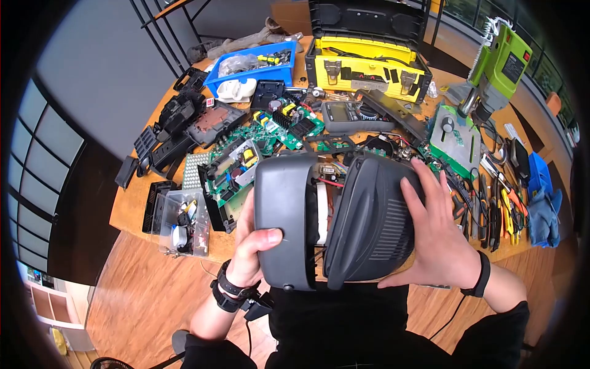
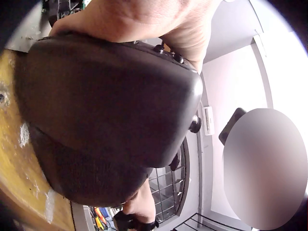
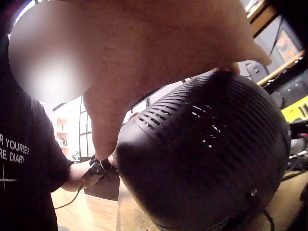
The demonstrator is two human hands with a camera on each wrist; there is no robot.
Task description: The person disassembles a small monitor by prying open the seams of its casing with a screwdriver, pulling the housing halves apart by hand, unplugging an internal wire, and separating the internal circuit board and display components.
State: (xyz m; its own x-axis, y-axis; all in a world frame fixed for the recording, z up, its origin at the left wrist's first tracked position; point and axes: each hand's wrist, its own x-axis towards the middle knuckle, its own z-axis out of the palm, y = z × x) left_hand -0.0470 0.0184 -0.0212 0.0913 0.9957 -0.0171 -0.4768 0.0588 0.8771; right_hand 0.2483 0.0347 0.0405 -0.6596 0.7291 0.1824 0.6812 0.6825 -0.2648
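A black plastic housing is parted into two shells over the front edge of the workbench, held by both hands. My left hand (image 1: 249, 246) grips the smooth shell (image 1: 283, 209), thumb lying across its face. On the other side, my right hand (image 1: 439, 240) spans the slotted shell (image 1: 384, 221), fingers at its upper edge and thumb low. Through the gap show a white part (image 1: 322, 212) and a red wire (image 1: 332, 182). In the left wrist view the smooth shell (image 2: 110, 101) fills the middle; the right wrist view shows rows of vent slots (image 3: 207, 134) below the palm.
Green circuit boards (image 1: 295, 126) and a grey multimeter (image 1: 353, 117) lie behind the housing. A blue bin (image 1: 249, 67), yellow toolbox (image 1: 369, 71) and green drill press (image 1: 501, 67) stand farther back. Hand tools (image 1: 504, 209) crowd the right; a clear box (image 1: 184, 221) sits left.
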